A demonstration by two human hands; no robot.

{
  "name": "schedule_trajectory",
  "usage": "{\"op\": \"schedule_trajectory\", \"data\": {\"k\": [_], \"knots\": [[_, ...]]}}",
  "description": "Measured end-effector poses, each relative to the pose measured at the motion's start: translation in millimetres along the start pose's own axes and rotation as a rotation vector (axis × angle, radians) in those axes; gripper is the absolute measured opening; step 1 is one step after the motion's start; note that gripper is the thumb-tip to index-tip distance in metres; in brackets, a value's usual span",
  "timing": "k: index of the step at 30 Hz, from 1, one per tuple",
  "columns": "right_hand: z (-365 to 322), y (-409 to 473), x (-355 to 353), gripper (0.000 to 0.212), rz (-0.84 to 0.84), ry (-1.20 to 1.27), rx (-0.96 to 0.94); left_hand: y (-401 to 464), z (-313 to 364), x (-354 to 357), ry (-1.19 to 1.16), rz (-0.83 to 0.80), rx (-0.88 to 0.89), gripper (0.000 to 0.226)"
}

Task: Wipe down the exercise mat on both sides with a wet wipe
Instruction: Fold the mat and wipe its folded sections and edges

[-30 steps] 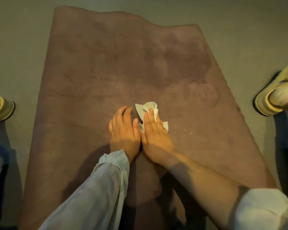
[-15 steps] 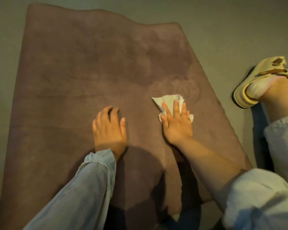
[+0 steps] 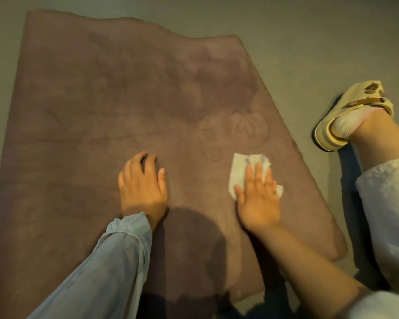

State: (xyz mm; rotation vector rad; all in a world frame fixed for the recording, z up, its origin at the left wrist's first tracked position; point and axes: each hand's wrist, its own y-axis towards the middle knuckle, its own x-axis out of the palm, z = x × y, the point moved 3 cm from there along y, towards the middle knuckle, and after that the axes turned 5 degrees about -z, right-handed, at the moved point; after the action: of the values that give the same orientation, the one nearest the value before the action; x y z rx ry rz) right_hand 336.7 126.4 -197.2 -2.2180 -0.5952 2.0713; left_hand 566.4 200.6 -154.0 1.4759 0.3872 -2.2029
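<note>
Exercise mat (image 3: pixel 115 107): mauve-brown, laid flat on the grey floor (image 3: pixel 309 38), upper face showing. Spread out so the whole face can be reached; the far edge is wavy and does not lie quite straight. An embossed round emblem (image 3: pixel 249 128) sits toward the right-hand edge.

Wet wipe (image 3: pixel 241 170): white, crumpled into a loose pad, lying on the mat just near-side of the emblem. It is pinned flat so that a push of the palm drags it across the surface.

Right hand (image 3: pixel 258 201): palm down on the wipe, fingers (image 3: pixel 258 173) straight and only slightly spread, pressing rather than pinching. The thumb lies out to the side at the wipe's left edge. The wipe shows beyond the fingertips and past the little-finger side.

Left hand (image 3: pixel 143 187): set on bare mat well apart from the wipe, holding nothing. Its placing suggests a brace, taking body weight and keeping the mat from sliding under the strokes. Its fingers look bent at the knuckles with the tips on the mat, though the dim light leaves this uncertain.

Sandalled foot (image 3: pixel 346 118): on the floor beside the mat's right edge, clear of it.

Status, as judged: wiping of the first face under way; underside not yet reached.
</note>
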Motion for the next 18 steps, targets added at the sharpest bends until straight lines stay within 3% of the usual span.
{"op": "schedule_trajectory", "data": {"k": [3, 5, 9, 14, 16, 18], "knots": [[34.9, 44.3, -22.7, 0.059, -0.03, 0.021, 0.26, -0.1, 1.6, 0.1, 0.001, 0.008, 0.001, 0.041], [34.2, 71.2, -31.7, 0.057, -0.076, 0.074, 0.322, 1.1, 1.9, 0.6, 0.013, 0.013, -0.007, 0.038], [-22.6, 78.5, -24.6, 0.055, -0.1, 0.053, 0.097, 2.2, 1.2, 2.2, 0.026, -0.004, -0.021, 0.033], [-78.2, -0.8, 8.5, 0.056, -0.043, 0.061, -0.269, 2.9, 0.9, 1.1, 0.039, -0.036, -0.026, 0.036], [-68.2, -27.2, 14.9, 0.057, 0.001, 0.081, -0.224, 3.2, 0.6, 0.3, 0.035, -0.044, -0.027, 0.037], [-40.1, -33.7, 14.5, 0.059, 0.041, 0.121, -0.03, 2.7, 0.8, -0.5, 0.025, -0.043, -0.025, 0.036]]}}
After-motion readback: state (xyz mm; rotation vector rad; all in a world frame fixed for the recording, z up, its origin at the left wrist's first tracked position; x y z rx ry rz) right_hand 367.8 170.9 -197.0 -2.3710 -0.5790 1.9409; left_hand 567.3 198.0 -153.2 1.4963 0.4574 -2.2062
